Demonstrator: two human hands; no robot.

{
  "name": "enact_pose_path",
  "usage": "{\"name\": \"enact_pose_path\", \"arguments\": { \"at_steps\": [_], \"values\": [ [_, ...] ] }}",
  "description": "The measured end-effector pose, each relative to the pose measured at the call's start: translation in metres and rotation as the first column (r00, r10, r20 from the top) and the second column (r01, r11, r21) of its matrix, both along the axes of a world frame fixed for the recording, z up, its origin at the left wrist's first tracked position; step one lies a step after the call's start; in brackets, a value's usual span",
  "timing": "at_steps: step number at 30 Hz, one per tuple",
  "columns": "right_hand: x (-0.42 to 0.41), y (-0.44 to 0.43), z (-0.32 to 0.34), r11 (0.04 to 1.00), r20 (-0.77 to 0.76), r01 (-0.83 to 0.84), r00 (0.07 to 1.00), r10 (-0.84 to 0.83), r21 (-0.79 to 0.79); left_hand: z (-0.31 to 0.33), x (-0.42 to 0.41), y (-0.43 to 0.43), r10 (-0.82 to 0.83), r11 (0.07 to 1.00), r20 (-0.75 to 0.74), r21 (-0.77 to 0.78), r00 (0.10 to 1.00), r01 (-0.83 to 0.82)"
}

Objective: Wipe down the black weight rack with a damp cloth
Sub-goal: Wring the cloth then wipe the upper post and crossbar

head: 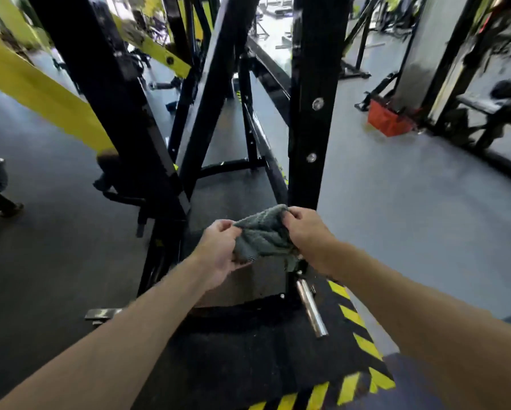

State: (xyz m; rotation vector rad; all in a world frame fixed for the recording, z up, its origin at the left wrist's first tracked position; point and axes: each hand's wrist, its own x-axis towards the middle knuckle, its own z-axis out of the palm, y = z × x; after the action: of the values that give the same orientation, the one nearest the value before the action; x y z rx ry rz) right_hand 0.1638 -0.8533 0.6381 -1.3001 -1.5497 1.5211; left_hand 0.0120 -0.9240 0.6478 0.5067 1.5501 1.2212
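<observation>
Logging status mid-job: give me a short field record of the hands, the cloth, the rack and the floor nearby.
left hand: grips grey cloth, left edge
right hand: pinches its right edge
cloth state: bunched, held in front of the rack, not wiping
rack: black upright straight ahead, two silver bolts
floor: chrome peg by the upright's base; hazard-striped mat
background: red crate, right

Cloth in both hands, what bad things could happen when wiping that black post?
The chrome peg sticks out low beside the black upright, so a shin might bump it. The grey cloth is bunched between the left hand and right hand; wiped that way it may snag on the upright's bolts.
</observation>
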Motion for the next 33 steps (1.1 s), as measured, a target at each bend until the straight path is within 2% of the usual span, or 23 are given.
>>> {"name": "enact_pose_path", "arguments": {
  "at_steps": [4,6,8,10,13,16,19,22,24,26,33],
  "values": [
    [0.056,-0.014,0.095,0.983,0.082,-0.053,0.996,0.039,0.175,0.077,0.049,-0.008,-0.113,0.988,0.152,0.124,0.982,0.094],
    [0.093,-0.017,0.138,0.932,0.119,-0.049,0.993,0.007,0.359,0.106,0.081,-0.007,-0.149,0.979,0.134,0.160,0.980,0.127],
    [0.132,-0.012,0.169,0.870,0.059,0.041,0.995,-0.080,0.492,0.127,0.117,-0.003,-0.216,0.970,0.119,0.140,0.969,0.199],
    [0.175,-0.003,0.187,0.894,-0.072,0.149,0.989,-0.131,0.422,0.149,0.158,0.004,-0.319,0.947,0.189,0.110,0.929,0.303],
    [0.242,0.004,0.200,0.992,-0.182,0.110,0.978,-0.098,0.058,0.175,0.230,0.021,-0.460,0.888,0.233,0.139,0.857,0.439],
    [0.303,0.015,0.201,0.975,-0.161,0.091,0.979,-0.124,-0.203,0.183,0.292,0.038,-0.446,0.891,0.182,0.182,0.876,0.416],
    [0.345,0.032,0.196,0.921,-0.275,-0.005,0.955,-0.111,-0.389,0.185,0.331,0.059,-0.361,0.916,0.088,0.220,0.928,0.336],
    [0.373,0.053,0.199,0.913,-0.330,-0.060,0.940,-0.084,-0.403,0.193,0.349,0.087,-0.286,0.930,-0.021,0.235,0.958,0.282],
    [0.383,0.073,0.206,0.918,-0.429,-0.179,0.903,0.010,-0.355,0.198,0.356,0.110,-0.271,0.929,-0.084,0.236,0.959,0.283],
    [0.388,0.101,0.209,0.928,-0.488,-0.222,0.872,0.052,-0.298,0.202,0.360,0.137,-0.240,0.931,-0.118,0.253,0.964,0.262],
    [0.400,0.255,0.212,0.993,-0.319,-0.033,0.948,-0.006,-0.116,0.201,0.360,0.275,-0.341,0.909,-0.044,0.239,0.939,0.341]
  ]
}}
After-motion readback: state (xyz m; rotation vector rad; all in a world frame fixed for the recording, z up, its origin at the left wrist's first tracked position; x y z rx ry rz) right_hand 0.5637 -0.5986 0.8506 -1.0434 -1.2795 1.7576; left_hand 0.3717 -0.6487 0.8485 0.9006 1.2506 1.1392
